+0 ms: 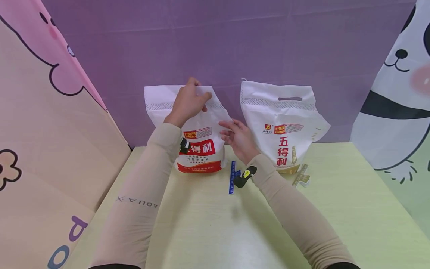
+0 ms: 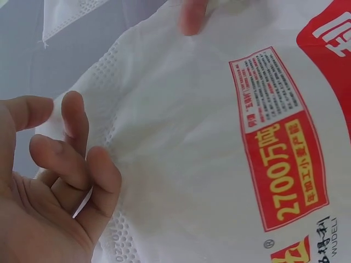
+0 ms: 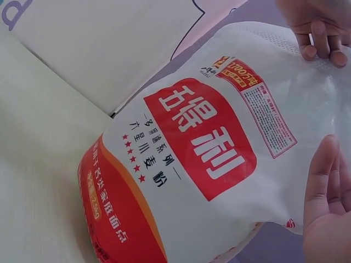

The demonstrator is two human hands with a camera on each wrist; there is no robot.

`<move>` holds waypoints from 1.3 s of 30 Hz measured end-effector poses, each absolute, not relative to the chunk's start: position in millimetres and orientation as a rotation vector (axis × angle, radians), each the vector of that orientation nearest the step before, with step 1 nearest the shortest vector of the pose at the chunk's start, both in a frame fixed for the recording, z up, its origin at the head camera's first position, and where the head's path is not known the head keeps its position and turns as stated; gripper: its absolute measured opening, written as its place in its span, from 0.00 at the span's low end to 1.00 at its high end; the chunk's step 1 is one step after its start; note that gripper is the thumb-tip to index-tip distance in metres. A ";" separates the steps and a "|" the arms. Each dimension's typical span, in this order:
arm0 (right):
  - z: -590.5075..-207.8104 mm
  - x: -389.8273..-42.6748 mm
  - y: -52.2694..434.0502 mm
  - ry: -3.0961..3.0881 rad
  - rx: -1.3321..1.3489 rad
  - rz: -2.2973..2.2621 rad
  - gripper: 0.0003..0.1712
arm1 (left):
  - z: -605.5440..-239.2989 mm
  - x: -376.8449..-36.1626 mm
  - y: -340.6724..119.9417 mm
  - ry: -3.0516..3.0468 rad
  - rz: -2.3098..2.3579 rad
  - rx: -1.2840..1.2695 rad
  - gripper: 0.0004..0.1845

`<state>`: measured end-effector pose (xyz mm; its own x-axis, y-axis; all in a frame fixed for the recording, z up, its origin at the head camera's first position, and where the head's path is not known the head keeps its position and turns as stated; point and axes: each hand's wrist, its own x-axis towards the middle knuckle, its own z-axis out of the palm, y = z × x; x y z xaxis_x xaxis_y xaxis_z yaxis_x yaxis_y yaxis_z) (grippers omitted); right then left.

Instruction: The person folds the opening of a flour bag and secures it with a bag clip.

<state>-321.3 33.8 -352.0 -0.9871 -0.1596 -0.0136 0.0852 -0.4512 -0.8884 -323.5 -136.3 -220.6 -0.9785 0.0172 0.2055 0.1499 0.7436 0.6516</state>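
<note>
A white flour bag with red print [image 1: 201, 147] stands on the table. My left hand [image 1: 189, 102] is in front of its upper band, fingers loosely bent; in the left wrist view the thumb and fingertips are apart, with no bag material visible between them. At the bag's right edge is my right hand [image 1: 240, 140], its fingers fairly straight, and one fingertip [image 2: 192, 22] lies over the white front panel. Between the bag and the right wrist lies a blue strip with ruler-like marks [image 1: 232, 177]. The bag's handle slot cannot be seen behind the left hand.
A second white flour bag [image 1: 283, 112] with a handle slot and gold base stands to the right. Beside its base lies a beige strip with ruler-like marks [image 1: 300, 175]. A purple backdrop [image 1: 215, 45] rises behind the pale table [image 1: 205, 224].
</note>
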 end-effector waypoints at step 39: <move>-354.4 -323.5 24.2 1.388 0.114 -2.682 0.09 | -241.3 -325.1 -139.9 -2.560 -1.145 -0.177 0.17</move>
<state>-323.5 24.2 -354.4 -0.9900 -0.0714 -0.1214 0.1403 -0.5726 -0.8078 -325.1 -139.9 -241.3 -0.9379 -0.0207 0.3462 0.2443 0.6692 0.7018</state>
